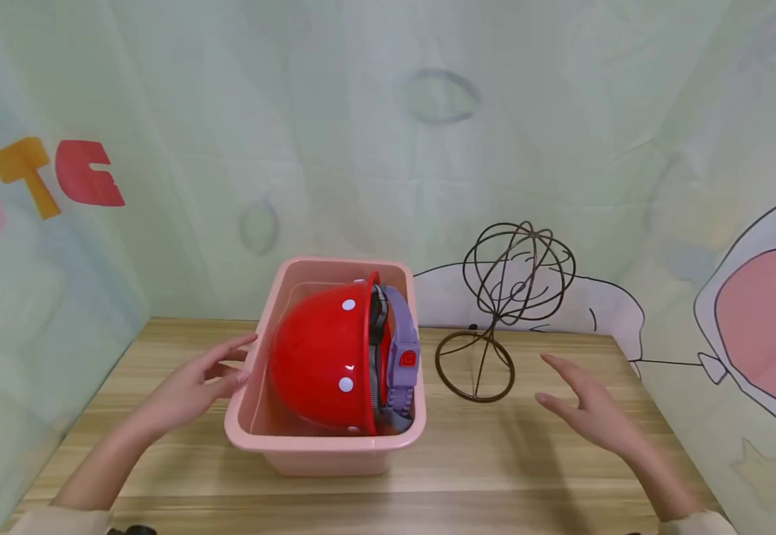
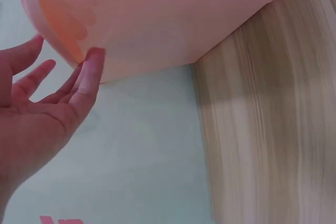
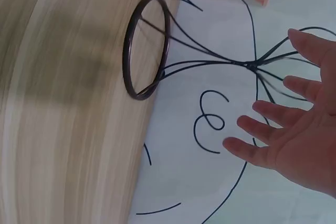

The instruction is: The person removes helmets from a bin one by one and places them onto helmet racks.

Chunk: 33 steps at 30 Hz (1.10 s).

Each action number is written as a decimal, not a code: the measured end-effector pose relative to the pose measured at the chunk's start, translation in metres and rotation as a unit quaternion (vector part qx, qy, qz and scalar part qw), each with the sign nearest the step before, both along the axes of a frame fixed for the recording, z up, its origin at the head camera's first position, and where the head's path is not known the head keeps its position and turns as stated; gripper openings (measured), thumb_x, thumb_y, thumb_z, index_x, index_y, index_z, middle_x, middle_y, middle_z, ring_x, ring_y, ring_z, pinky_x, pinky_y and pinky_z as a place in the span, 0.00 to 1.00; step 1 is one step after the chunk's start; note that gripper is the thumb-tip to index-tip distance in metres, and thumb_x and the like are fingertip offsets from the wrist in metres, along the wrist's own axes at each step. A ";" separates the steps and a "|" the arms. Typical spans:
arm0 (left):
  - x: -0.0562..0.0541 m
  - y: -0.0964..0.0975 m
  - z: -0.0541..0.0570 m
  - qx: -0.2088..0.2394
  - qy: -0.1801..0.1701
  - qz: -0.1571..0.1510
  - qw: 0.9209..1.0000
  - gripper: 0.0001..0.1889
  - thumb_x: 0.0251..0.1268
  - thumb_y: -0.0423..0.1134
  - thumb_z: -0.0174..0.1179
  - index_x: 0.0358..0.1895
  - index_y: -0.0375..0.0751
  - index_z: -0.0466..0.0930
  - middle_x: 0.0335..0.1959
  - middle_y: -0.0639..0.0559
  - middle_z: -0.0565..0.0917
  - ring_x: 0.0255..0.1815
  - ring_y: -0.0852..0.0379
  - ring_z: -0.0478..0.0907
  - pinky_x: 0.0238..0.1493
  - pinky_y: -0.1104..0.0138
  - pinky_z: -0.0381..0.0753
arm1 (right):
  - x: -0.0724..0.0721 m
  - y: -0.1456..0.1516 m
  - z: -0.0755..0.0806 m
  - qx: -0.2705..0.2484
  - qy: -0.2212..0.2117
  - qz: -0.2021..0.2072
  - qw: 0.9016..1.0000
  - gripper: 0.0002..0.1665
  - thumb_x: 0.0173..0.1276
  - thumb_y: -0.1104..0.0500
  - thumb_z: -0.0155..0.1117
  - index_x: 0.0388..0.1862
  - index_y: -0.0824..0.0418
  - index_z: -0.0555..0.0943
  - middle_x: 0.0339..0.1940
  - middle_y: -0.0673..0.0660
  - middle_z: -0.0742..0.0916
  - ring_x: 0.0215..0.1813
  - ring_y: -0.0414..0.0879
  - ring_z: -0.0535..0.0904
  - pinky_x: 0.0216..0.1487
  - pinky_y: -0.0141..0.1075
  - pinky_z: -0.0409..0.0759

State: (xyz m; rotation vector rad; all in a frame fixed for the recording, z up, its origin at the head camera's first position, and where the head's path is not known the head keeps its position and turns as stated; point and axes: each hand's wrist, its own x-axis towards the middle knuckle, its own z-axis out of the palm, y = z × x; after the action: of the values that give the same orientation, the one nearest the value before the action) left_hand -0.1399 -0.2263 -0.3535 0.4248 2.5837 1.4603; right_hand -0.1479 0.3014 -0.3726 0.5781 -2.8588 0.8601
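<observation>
A red helmet (image 1: 321,357) with white dots lies on its side in a pink plastic bin (image 1: 261,443), its purple strap (image 1: 403,357) and dark lining facing right. My left hand (image 1: 194,386) is at the bin's left rim, fingers bent loosely; in the left wrist view the fingertips (image 2: 95,59) are by the rim, and whether they press on it I cannot tell. To the right of the bin stands a dark wire stand (image 1: 495,317) with a globe-shaped top and a ring base. My right hand (image 1: 592,409) hovers right of this stand, fingers extended, holding nothing.
A wooden table (image 1: 468,483) carries the bin and the stand. Behind and at both sides hangs a pale green printed curtain (image 1: 348,178), with letters at left and a balloon drawing at right. The wire stand is close to the table's back edge.
</observation>
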 end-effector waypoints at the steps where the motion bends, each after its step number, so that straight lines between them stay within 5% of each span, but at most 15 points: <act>1: -0.001 0.000 -0.001 0.010 -0.011 -0.006 1.000 0.29 0.65 0.40 0.54 0.67 0.37 0.57 0.54 0.33 0.71 0.47 0.41 0.74 0.38 0.61 0.81 | 0.000 -0.002 0.001 -0.005 -0.006 0.004 1.000 0.36 0.64 0.53 0.61 0.66 0.66 0.62 0.63 0.69 0.68 0.62 0.68 0.61 0.56 0.62 0.61; 8: -0.005 -0.001 -0.006 0.056 -0.083 -0.009 0.995 0.29 0.65 0.41 0.55 0.65 0.33 0.59 0.46 0.36 0.73 0.45 0.47 0.77 0.39 0.61 0.81 | -0.002 -0.016 0.010 -0.031 -0.031 0.019 0.999 0.34 0.66 0.53 0.59 0.67 0.63 0.62 0.62 0.67 0.71 0.56 0.62 0.71 0.50 0.54 0.72; 16: -0.004 -0.001 -0.009 0.083 -0.092 0.003 0.992 0.29 0.65 0.39 0.55 0.66 0.33 0.58 0.39 0.39 0.74 0.37 0.53 0.77 0.35 0.61 0.81 | -0.006 -0.041 0.023 -0.068 -0.071 0.051 0.994 0.32 0.67 0.54 0.57 0.67 0.60 0.62 0.60 0.65 0.72 0.55 0.58 0.73 0.50 0.49 0.75; 27: -0.006 0.000 -0.012 0.117 -0.108 0.012 0.987 0.30 0.64 0.37 0.56 0.66 0.32 0.56 0.39 0.40 0.74 0.35 0.54 0.77 0.33 0.61 0.81 | -0.016 -0.082 0.037 -0.091 -0.065 0.118 0.987 0.32 0.65 0.58 0.60 0.67 0.59 0.64 0.55 0.58 0.77 0.51 0.52 0.76 0.47 0.39 0.77; 33: -0.007 -0.001 -0.013 0.125 -0.112 0.011 0.986 0.30 0.64 0.36 0.55 0.66 0.31 0.56 0.37 0.40 0.74 0.35 0.54 0.77 0.34 0.61 0.81 | -0.021 -0.100 0.053 -0.110 -0.073 0.154 0.979 0.33 0.63 0.58 0.62 0.66 0.58 0.64 0.55 0.58 0.76 0.50 0.52 0.75 0.48 0.42 0.76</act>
State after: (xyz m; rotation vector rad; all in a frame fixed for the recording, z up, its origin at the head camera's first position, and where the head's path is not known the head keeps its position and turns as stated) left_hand -0.1474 -0.2269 -0.3664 0.2436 2.2475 1.7385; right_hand -0.1691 0.2013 -0.3195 0.9837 -2.7851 1.2950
